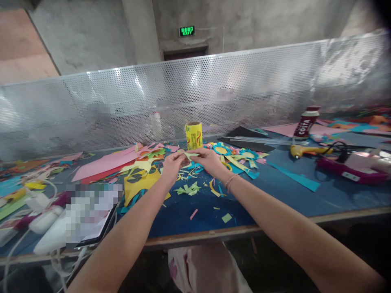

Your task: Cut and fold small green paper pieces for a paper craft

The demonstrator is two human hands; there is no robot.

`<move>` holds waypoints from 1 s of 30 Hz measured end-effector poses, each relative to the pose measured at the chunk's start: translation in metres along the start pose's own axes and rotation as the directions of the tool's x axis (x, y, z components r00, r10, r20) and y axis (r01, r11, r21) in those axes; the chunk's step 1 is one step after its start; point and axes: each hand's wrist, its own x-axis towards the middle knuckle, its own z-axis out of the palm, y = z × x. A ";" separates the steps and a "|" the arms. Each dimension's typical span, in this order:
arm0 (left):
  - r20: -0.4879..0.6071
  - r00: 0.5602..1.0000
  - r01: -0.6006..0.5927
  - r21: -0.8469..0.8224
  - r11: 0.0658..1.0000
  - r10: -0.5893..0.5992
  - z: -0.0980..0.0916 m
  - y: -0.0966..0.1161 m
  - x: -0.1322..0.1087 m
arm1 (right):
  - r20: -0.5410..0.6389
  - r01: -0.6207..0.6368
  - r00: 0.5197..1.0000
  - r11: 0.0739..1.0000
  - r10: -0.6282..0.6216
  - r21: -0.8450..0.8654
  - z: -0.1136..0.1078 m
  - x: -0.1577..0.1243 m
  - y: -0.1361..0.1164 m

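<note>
Between my two hands stretches a small light-green strip of paper [191, 154], raised over the middle of the blue table. My left hand [174, 163] pinches its left end, and my right hand [210, 162] pinches the other, with a thin bracelet on that wrist. Just behind the fingers stands a yellow printed cardboard tube [194, 135]. Below them lies a little heap of pale-green folded paper pieces [187, 188]. Blue-and-yellow paper flowers [221, 149] rest beyond my right hand. A cut yellow sheet [139, 183] lies beside my left forearm.
A tablet-like device [88, 215] with white cables occupies the left front. Pink sheets [106, 164] lie behind it. To the right are a yellow glue gun [305, 151], a purple power strip [351, 173] and a COSTA bottle [307, 122]. A perforated metal screen [183, 93] borders the back.
</note>
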 end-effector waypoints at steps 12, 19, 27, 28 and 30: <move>-0.029 1.000 0.009 0.004 1.000 -0.009 0.002 0.003 -0.002 | -0.013 0.123 0.992 0.978 -0.127 -0.169 0.000 -0.001 -0.002; -0.012 1.000 0.028 -0.014 1.000 -0.028 0.003 0.004 -0.003 | 0.000 0.201 0.978 0.933 -0.210 -0.297 -0.001 -0.003 -0.008; -0.010 0.999 0.050 -0.061 0.997 -0.051 0.001 0.002 -0.001 | 0.020 0.281 0.954 0.870 -0.299 -0.404 -0.002 -0.003 -0.007; -0.009 0.998 0.058 -0.079 0.995 -0.058 0.001 0.003 0.000 | 0.018 0.282 0.953 0.868 -0.301 -0.409 -0.001 -0.003 -0.007; -0.009 0.997 0.074 -0.105 0.992 -0.076 0.000 0.003 0.000 | 0.020 0.276 0.955 0.867 -0.294 -0.415 -0.001 -0.003 -0.007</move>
